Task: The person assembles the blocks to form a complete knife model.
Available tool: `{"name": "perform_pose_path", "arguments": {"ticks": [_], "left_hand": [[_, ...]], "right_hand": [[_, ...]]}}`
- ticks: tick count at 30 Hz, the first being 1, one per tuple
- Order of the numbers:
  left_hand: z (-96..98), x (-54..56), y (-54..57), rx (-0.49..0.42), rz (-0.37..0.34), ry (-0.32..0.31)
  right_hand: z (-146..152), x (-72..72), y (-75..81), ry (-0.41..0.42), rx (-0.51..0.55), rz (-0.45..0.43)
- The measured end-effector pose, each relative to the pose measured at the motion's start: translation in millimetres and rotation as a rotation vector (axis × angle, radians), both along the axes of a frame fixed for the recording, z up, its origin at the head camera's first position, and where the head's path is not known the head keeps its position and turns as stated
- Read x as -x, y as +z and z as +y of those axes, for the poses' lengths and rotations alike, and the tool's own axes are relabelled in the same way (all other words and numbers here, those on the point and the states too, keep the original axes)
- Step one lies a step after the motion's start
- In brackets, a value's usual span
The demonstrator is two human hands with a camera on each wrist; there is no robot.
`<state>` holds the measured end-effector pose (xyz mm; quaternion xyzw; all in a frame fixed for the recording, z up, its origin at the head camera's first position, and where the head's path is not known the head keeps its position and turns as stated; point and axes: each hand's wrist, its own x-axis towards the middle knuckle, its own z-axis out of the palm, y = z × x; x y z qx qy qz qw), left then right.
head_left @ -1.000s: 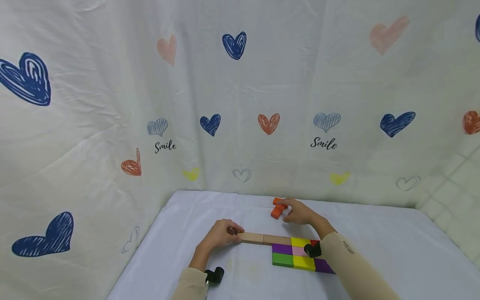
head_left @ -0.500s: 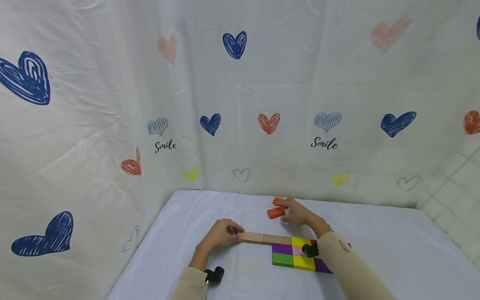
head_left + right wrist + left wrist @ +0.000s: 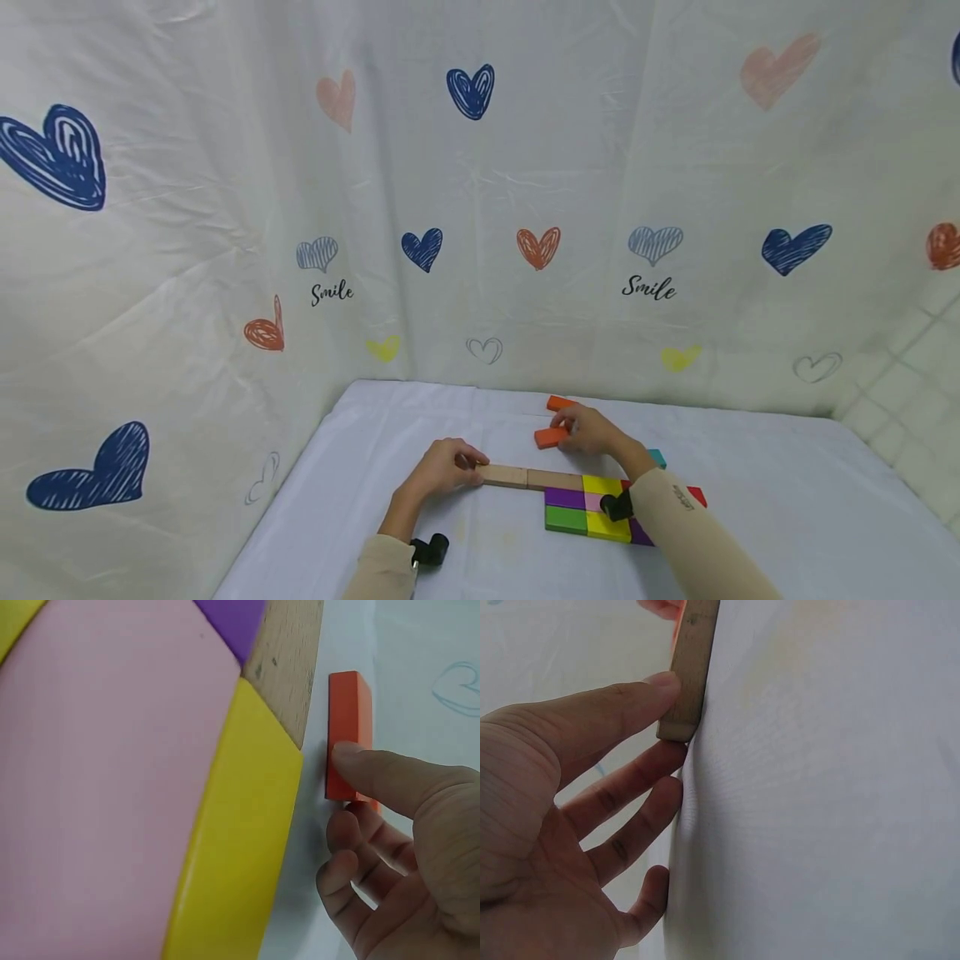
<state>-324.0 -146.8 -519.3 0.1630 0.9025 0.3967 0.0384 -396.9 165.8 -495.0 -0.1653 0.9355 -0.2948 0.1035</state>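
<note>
In the head view, my left hand (image 3: 442,467) holds the left end of a row of plain wooden blocks (image 3: 504,476). Its thumb presses the side of the end block (image 3: 689,671) in the left wrist view, with the index finger at its end. My right hand (image 3: 592,430) is farther back and grips the right end of an orange block (image 3: 550,437). The right wrist view has the thumb on that orange block's (image 3: 345,712) face and the fingers curled by its lower end. A second orange block (image 3: 559,403) lies just behind, near the back edge.
Coloured blocks lie flat against the wooden row, among them purple (image 3: 564,497), green (image 3: 565,520) and yellow (image 3: 609,527). My right forearm hides part of them. A teal block (image 3: 657,457) and a red piece (image 3: 697,495) show beyond the sleeve. A heart-printed curtain (image 3: 480,183) hangs behind the table.
The nearer orange block has turned to lie more sideways and shifted slightly. My right hand has come nearer, off the far orange block, and grips the near one. My left hand stays put.
</note>
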Motion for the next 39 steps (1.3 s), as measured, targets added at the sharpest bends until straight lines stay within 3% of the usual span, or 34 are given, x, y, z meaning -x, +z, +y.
{"name": "perform_pose_path", "arguments": {"ticks": [10,17,20,29,39], "left_hand": [[2.4,-1.5,2.9,0.001,-0.006,0.001],[0.4,-1.1,3.3,-0.004,0.002,0.002],[-0.2,-0.9,3.8,-0.009,-0.004,0.007],[-0.1,-0.8,4.1,-0.011,0.002,0.004],[0.1,-1.5,0.4,-0.003,-0.006,0.005]], "right_hand": [[11,-15.1,8.0,-0.022,-0.022,0.011],[30,-28.4,23.5,0.086,0.031,0.117],[36,-35.5,29.2,0.088,0.032,0.142],[51,-66.0,39.1,0.076,0.017,0.209],[65,-103.3,29.6,0.065,0.035,0.200]]}}
